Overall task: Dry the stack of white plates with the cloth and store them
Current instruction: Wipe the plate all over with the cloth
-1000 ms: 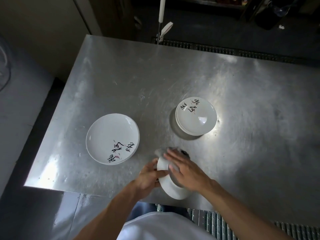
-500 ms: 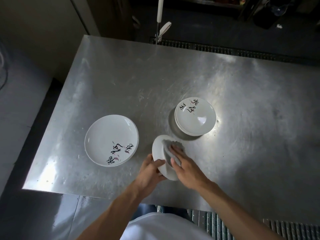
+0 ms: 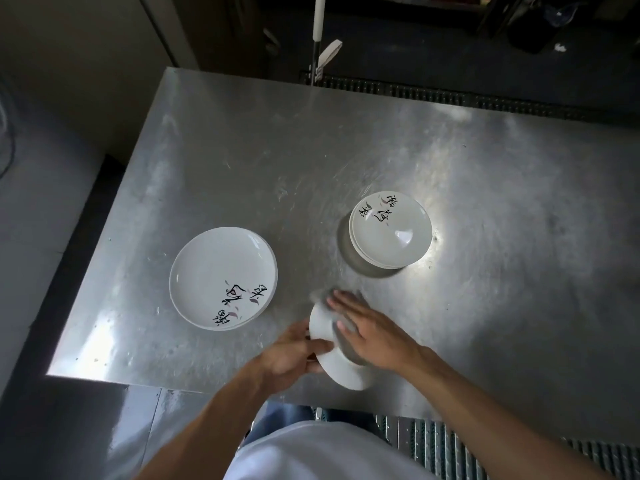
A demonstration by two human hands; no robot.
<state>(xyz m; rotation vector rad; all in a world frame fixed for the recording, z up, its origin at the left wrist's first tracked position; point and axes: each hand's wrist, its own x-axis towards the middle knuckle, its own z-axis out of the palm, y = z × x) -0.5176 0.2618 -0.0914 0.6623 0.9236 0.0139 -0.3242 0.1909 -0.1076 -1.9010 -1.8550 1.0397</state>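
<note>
I hold a white plate (image 3: 341, 370) tilted on edge above the near side of the steel table. My left hand (image 3: 291, 358) grips its left rim. My right hand (image 3: 374, 332) presses a grey cloth (image 3: 327, 301) flat against the plate's face with fingers straight; most of the cloth is hidden under the palm. A short stack of white plates with black calligraphy (image 3: 390, 230) stands to the right of centre. On the left lies another white plate with calligraphy (image 3: 221, 277), with at least one more plate under it.
The steel table (image 3: 242, 161) has its near edge just below my hands and its left edge beside the left plates. A white-handled pole (image 3: 318, 32) stands behind the table's far edge. Floor grating (image 3: 450, 441) lies below on the right.
My right hand has rubbed the cloth over the plate, sliding up and then back down its face. The held plate has tilted and turned in my left hand. Both stacks stayed put.
</note>
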